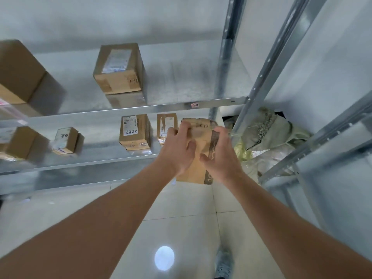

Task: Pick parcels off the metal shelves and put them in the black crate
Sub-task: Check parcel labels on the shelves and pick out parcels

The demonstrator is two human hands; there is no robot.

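Both my hands grip one parcel (198, 158), left hand (177, 150) and right hand (220, 156) curled round its sides, holding it before the lower shelf (80, 164). Boxes (135, 132) stand just left; sacks (267, 137) right.

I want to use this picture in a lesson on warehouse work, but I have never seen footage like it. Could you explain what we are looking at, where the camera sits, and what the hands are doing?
There is no machine here. A person wears a wide-angle camera on the head, so we look forward and down along both bare arms. The left hand and the right hand both grip one brown parcel, held in front of the lower metal shelf. Other cardboard boxes stand on that shelf, one marked 5288, and more on the upper shelf, such as a labelled box. Sacks lie on the floor to the right. No black crate is in view.
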